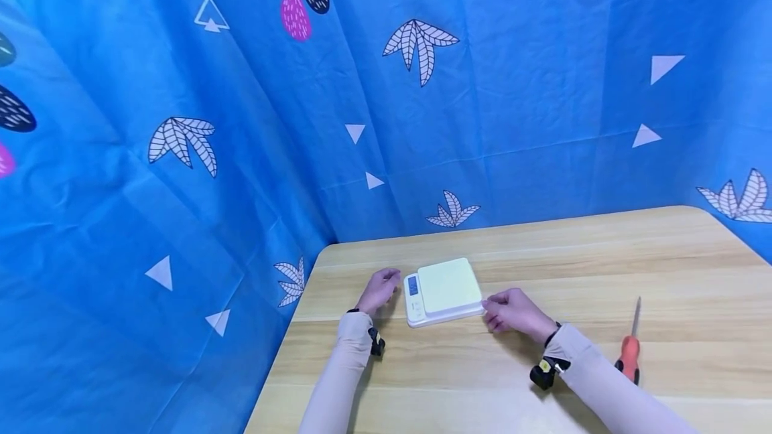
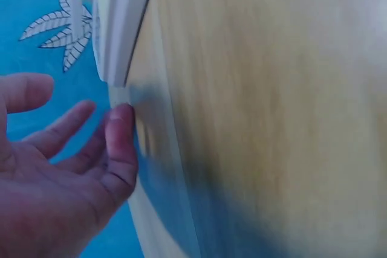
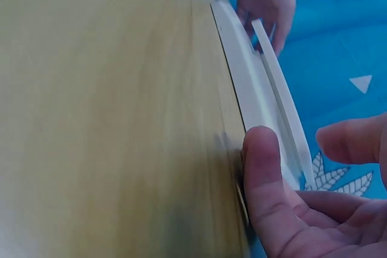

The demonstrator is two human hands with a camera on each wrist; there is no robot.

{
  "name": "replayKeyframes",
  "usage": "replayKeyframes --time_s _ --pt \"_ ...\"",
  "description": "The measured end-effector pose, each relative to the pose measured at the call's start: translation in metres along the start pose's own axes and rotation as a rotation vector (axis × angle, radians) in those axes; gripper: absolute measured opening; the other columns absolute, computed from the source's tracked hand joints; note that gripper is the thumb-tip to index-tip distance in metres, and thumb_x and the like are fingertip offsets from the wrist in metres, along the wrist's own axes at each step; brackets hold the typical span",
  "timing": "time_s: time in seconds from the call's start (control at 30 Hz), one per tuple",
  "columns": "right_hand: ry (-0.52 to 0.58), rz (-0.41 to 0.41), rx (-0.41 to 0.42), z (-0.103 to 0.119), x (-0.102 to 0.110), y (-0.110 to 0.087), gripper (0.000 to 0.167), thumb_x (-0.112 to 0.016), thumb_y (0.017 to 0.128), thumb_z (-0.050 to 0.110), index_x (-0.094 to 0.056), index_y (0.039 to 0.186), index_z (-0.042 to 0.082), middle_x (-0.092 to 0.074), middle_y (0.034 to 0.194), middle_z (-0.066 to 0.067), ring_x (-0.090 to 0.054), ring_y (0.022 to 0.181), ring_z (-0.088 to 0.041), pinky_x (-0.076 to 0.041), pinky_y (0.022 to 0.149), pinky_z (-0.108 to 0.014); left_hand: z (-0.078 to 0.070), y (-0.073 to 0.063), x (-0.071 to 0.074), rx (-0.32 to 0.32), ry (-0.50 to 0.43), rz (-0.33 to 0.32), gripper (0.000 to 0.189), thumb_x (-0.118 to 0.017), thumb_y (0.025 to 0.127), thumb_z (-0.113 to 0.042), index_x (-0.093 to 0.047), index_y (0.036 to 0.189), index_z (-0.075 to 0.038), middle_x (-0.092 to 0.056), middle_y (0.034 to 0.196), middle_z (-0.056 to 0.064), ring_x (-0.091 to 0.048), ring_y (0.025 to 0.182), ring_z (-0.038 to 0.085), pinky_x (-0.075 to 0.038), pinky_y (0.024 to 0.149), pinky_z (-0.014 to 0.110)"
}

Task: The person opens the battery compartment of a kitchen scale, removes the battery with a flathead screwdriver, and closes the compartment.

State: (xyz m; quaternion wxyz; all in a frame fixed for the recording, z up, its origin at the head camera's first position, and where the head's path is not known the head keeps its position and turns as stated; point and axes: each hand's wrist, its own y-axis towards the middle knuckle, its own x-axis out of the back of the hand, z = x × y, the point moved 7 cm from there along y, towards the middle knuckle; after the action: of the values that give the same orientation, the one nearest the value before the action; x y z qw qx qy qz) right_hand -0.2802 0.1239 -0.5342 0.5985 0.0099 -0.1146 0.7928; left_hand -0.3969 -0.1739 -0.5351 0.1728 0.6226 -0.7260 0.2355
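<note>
A white kitchen scale (image 1: pixel 449 286) with a small display lies flat on the wooden table. My left hand (image 1: pixel 380 286) is just left of the display end, its fingers loosely bent. The left wrist view shows a small gap between those fingers (image 2: pixel 121 137) and the scale's edge (image 2: pixel 124 34), and nothing held. At the scale's right end is my right hand (image 1: pixel 515 311), its fingertips touching or nearly touching the side. In the right wrist view its fingers (image 3: pixel 263 161) lie against the scale's end (image 3: pixel 266 101), while the thumb (image 3: pixel 351 140) stays apart from it.
A screwdriver (image 1: pixel 630 350) with a red and black handle lies on the table to the right, beside my right forearm. The wooden table (image 1: pixel 603 253) ends at a blue patterned curtain (image 1: pixel 512 119) behind and to the left.
</note>
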Motion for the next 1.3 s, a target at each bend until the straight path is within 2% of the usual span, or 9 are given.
replayKeyframes --time_s 0.03,0.13,0.23,0.3,0.4,0.53,0.77,1.03,1.3 --pt "0.025 0.003 -0.004 -0.001 -0.002 -0.001 0.049 -0.055 0.105 0.010 -0.044 0.135 -0.027 -0.072 0.095 -0.026 -0.070 0.072 -0.017 -0.067 0.068 -0.031 -0.001 0.003 -0.001 -0.010 0.011 0.000 0.043 -0.051 0.108 -0.032 -0.059 0.142 -0.006 -0.066 0.133 0.016 -0.066 0.107 0.025 -0.058 0.077 0.032" --pt "0.075 0.018 -0.011 -0.001 -0.008 -0.003 0.055 -0.054 0.105 0.009 -0.035 0.140 -0.029 -0.071 0.099 -0.029 -0.070 0.073 -0.017 -0.068 0.069 -0.031 -0.003 0.008 -0.004 -0.032 0.072 -0.003 0.041 -0.053 0.107 -0.027 -0.060 0.142 -0.008 -0.064 0.139 0.016 -0.065 0.121 0.030 -0.060 0.097 0.044" --pt "0.136 0.020 -0.021 -0.002 -0.014 -0.005 0.060 -0.054 0.105 0.008 -0.027 0.143 -0.030 -0.071 0.103 -0.031 -0.071 0.077 -0.020 -0.068 0.073 -0.032 -0.008 0.010 -0.010 -0.062 0.130 0.011 0.039 -0.054 0.106 -0.023 -0.060 0.142 -0.008 -0.062 0.144 0.017 -0.058 0.134 0.036 -0.050 0.115 0.055" --pt "0.171 0.020 -0.017 -0.001 -0.017 -0.007 0.061 -0.054 0.104 0.007 -0.026 0.143 -0.030 -0.070 0.105 -0.032 -0.073 0.081 -0.021 -0.069 0.077 -0.033 -0.012 0.010 -0.014 -0.087 0.168 0.024 0.039 -0.054 0.106 -0.022 -0.061 0.142 -0.008 -0.060 0.146 0.017 -0.055 0.138 0.038 -0.045 0.120 0.057" --pt "0.205 0.012 -0.009 0.000 -0.022 -0.007 0.057 -0.056 0.102 0.005 -0.032 0.140 -0.030 -0.070 0.108 -0.034 -0.074 0.084 -0.022 -0.068 0.081 -0.034 -0.015 0.010 -0.018 -0.122 0.206 0.045 0.037 -0.054 0.107 -0.020 -0.063 0.140 -0.008 -0.059 0.147 0.018 -0.055 0.137 0.038 -0.046 0.119 0.057" --pt "0.227 -0.016 -0.014 0.000 -0.023 -0.005 0.047 -0.056 0.101 0.003 -0.042 0.134 -0.027 -0.069 0.111 -0.035 -0.076 0.085 -0.021 -0.068 0.083 -0.032 -0.017 0.010 -0.020 -0.129 0.234 0.050 0.034 -0.054 0.107 -0.020 -0.066 0.136 -0.007 -0.060 0.145 0.017 -0.056 0.136 0.036 -0.048 0.118 0.055" --pt "0.263 -0.057 -0.045 -0.002 -0.022 -0.003 0.054 -0.053 0.103 0.001 -0.031 0.141 -0.029 -0.066 0.118 -0.040 -0.077 0.090 -0.025 -0.068 0.085 -0.033 -0.019 0.008 -0.021 -0.140 0.270 0.042 0.033 -0.054 0.107 -0.019 -0.066 0.136 -0.007 -0.061 0.142 0.015 -0.058 0.133 0.035 -0.050 0.115 0.053" --pt "0.244 -0.058 -0.044 0.000 -0.017 -0.004 0.055 -0.053 0.103 0.001 -0.029 0.142 -0.030 -0.064 0.118 -0.041 -0.076 0.089 -0.024 -0.068 0.086 -0.034 -0.020 0.002 -0.021 -0.140 0.258 0.047 0.030 -0.060 0.104 -0.015 -0.068 0.131 -0.005 -0.065 0.133 0.015 -0.064 0.121 0.031 -0.056 0.108 0.050" --pt "0.214 -0.047 -0.025 -0.001 -0.007 -0.004 0.055 -0.052 0.104 0.004 -0.030 0.140 -0.032 -0.065 0.115 -0.042 -0.076 0.083 -0.019 -0.068 0.082 -0.033 -0.024 -0.005 -0.024 -0.191 0.274 0.068 0.023 -0.064 0.102 -0.014 -0.071 0.122 -0.004 -0.068 0.125 0.015 -0.065 0.116 0.029 -0.057 0.105 0.047"
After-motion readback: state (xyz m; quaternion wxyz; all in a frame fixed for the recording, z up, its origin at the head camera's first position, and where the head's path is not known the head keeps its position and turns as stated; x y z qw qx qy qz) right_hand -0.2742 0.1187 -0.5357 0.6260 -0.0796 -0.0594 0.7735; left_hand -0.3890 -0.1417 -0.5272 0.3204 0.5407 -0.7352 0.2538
